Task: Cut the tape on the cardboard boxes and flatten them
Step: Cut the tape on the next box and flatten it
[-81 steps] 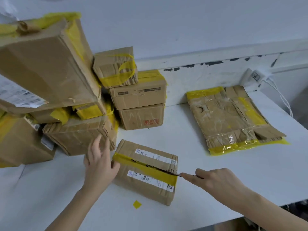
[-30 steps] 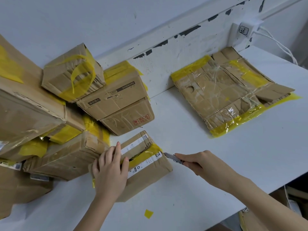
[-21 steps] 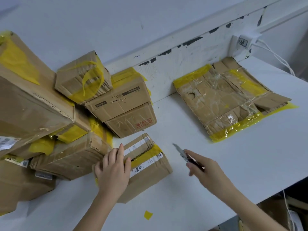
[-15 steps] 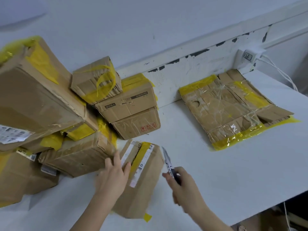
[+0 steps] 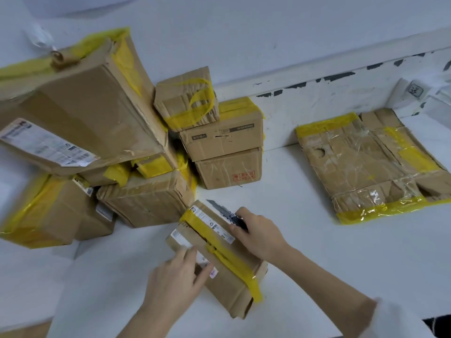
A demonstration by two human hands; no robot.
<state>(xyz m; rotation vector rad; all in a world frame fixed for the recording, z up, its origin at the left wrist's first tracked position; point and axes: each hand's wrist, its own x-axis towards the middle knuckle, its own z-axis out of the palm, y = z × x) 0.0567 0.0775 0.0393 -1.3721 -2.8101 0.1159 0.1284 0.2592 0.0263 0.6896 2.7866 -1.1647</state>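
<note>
A small cardboard box [image 5: 234,284] with white labels lies on the white table, its long axis running away from me. A strip of yellow tape [image 5: 219,250], slit along the middle, runs down its top. My left hand [image 5: 175,284] lies on the near left part of the top with straight fingers. My right hand [image 5: 258,235] grips a utility knife [image 5: 225,212] at the box's far right edge, and the blade points away to the left along that edge.
A pile of taped cardboard boxes [image 5: 97,142] fills the left and back, close to the small box. A flattened box [image 5: 366,164] lies at the right by the wall, with a power adapter [image 5: 415,91] above it. The table's front edge [image 5: 329,335] is near.
The small box was turned from crosswise to lengthwise. My right hand lifted the knife off the box's right end and brought it round to the far right edge. My left hand stayed on the box.
</note>
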